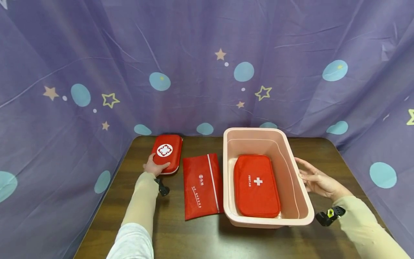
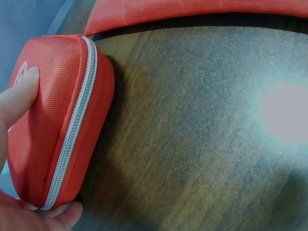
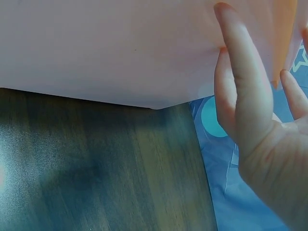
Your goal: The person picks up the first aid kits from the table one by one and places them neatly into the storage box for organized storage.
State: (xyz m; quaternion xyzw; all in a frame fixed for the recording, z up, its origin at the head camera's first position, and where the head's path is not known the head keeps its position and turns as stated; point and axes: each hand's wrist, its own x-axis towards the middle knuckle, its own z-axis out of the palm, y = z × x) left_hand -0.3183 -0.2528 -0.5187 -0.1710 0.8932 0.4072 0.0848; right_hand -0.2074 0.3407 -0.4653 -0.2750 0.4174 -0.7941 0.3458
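Note:
My left hand (image 1: pixel 156 167) grips the near end of a red zippered first-aid case (image 1: pixel 172 153) with a white round emblem. In the left wrist view the thumb lies on the case's top, and other fingers (image 2: pixel 70 216) curl at its lower edge by the silver zipper. At the right, my right hand (image 1: pixel 318 180) touches the outer side wall of a pink plastic bin (image 1: pixel 292 180), its fingers (image 3: pixel 248 91) extended. Inside the bin lies a red first-aid pouch (image 1: pixel 257 194) with a white cross.
Between the case and the bin, a flat red pouch (image 1: pixel 200 187) with a white stripe and white lettering lies on the dark wooden table (image 1: pixel 171 230). A purple patterned curtain (image 1: pixel 194 54) hangs behind the table and along its sides.

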